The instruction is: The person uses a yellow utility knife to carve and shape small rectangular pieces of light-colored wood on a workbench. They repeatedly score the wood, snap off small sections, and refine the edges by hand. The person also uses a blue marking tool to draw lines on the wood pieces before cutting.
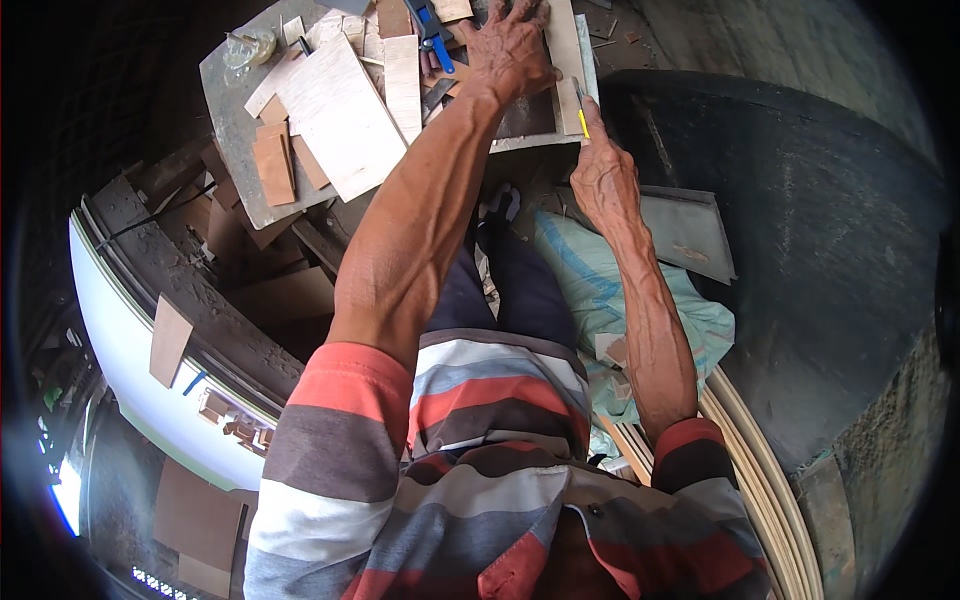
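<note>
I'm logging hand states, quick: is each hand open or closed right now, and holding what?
Left hand: open, palm down over the cluttered worktable, nothing visibly grasped.
Right hand: closed on a slim, partly yellow cutter.

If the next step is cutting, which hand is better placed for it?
Probably the right hand: it holds the yellow knife beside the pale strip. The left hand is spread over the table, seemingly better for steadying.

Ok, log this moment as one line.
left hand: spread, thumb at light strip | right hand: gripping yellow cutter by strip | table: blue tool, pale sheet
</note>
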`<control>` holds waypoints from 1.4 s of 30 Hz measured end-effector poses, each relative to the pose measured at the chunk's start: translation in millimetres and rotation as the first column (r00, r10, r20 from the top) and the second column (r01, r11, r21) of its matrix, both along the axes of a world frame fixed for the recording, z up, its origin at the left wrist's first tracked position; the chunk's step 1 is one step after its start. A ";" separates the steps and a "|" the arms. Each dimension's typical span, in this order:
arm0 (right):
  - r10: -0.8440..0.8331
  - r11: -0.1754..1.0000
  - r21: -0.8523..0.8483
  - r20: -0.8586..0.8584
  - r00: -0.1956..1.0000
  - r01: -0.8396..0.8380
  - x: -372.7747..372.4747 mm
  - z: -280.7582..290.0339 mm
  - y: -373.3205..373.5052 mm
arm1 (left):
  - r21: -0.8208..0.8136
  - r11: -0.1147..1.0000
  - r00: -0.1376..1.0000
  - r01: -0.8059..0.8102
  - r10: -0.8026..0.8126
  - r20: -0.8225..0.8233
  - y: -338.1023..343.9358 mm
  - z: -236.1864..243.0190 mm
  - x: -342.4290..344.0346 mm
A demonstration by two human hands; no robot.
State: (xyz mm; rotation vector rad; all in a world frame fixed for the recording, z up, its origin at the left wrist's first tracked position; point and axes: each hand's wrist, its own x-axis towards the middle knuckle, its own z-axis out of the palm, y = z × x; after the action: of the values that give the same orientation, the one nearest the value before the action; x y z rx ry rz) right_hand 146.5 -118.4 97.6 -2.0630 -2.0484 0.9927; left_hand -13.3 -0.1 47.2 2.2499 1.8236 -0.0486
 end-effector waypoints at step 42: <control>-0.148 0.973 0.148 -0.196 0.969 0.178 -14.0 -20.7 55.3 | -0.090 0.995 0.983 -0.037 0.053 0.175 4.2 -7.4 -3.0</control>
State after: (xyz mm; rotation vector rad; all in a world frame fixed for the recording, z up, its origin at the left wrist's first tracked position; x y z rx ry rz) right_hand 132.6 -63.1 76.9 -1.9408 -1.7741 0.9155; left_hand -16.3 4.1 39.8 2.0811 1.7438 0.0771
